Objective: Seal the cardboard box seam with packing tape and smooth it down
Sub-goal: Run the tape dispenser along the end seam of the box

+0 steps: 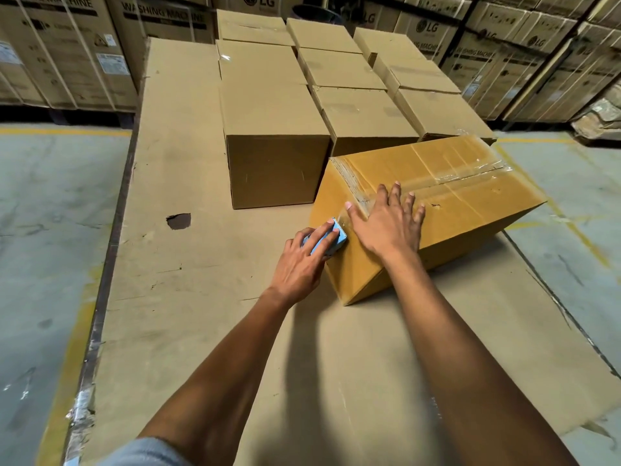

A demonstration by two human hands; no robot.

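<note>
**Stock record: box sealing station, one moment**

Floor (50, 213): grey concrete with worn yellow lines, visible on both sides of you.

Stacked cartons (524, 58): tall printed washing-machine boxes, strapped, stood along the back wall.

Cardboard sheet (188, 297): large flat brown sheet that covered your work surface. It carried one dark hole (179, 220) near its middle and scuffs along its left edge.

Plain boxes (275, 139): a block of closed brown boxes in three rows stood at the far end of the sheet.

Cardboard box (470, 203): the piece you were working on. It lay on the sheet just in front of the right-hand rows, turned at an angle to them, with one corner pointing at you. Its top seam ran lengthwise.

Packing tape (447, 178): clear, shiny strip lay along that top seam and folded down over the near end of the box. It looked wrinkled at the far end.

Your right hand (389, 223): it lay flat, fingers spread, palm pressed on the taped seam at the near top edge of the box. It gripped nothing.

Your left hand (304, 260): it was closed around the tape dispenser.

Tape dispenser (331, 238): blue, toothed edge up, held against the near end face of the box, just below your right hand.
</note>
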